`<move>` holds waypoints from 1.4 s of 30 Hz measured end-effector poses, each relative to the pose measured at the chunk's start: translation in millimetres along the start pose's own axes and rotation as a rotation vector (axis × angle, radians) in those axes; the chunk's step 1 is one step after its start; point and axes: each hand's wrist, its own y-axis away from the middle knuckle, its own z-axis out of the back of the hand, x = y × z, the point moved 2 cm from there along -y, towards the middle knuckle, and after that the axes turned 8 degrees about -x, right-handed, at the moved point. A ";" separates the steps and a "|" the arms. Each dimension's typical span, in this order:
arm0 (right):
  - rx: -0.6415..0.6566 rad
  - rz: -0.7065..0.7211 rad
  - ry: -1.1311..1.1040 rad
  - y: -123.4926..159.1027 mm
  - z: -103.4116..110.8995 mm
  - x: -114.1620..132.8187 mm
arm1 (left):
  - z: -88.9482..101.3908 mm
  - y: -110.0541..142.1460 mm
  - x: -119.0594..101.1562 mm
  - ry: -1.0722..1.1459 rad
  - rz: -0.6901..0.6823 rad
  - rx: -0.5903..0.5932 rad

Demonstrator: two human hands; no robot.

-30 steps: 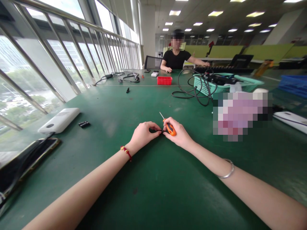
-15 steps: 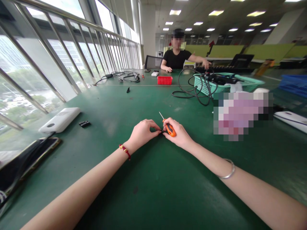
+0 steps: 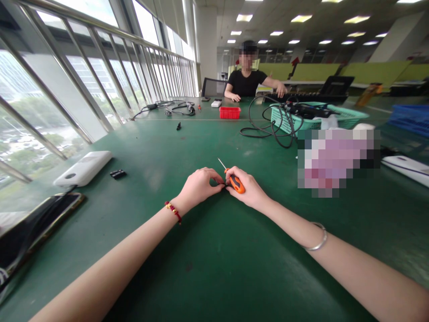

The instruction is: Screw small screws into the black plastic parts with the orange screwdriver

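Observation:
Over the middle of the green table, my right hand is closed around a screwdriver with an orange and black handle. Its thin metal shaft points up and to the left, away from me. My left hand pinches a small black part between thumb and fingertips. The right thumb tip meets that part from the other side. Most of the part is covered by fingers, so its kind does not show.
A white power bank, a small black piece and a phone lie at left. Farther off are a black clip-like piece, a red bin, cables and a teal basket. A person sits opposite.
The screwdriver has tilted further left, its tip moving left and slightly down. Both my hands have shifted a little left, still together. The person opposite has drawn one hand inward.

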 end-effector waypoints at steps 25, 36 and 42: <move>-0.231 -0.123 -0.133 5.6 15.9 18.8 | -11.6 14.0 -6.1 -0.099 0.115 -0.057; -0.584 -0.162 -0.245 -20.2 70.7 21.4 | -16.0 12.1 5.9 0.080 0.122 -0.107; -0.482 -0.150 -0.133 -16.2 57.6 32.3 | -14.8 11.9 3.5 0.092 0.130 -0.097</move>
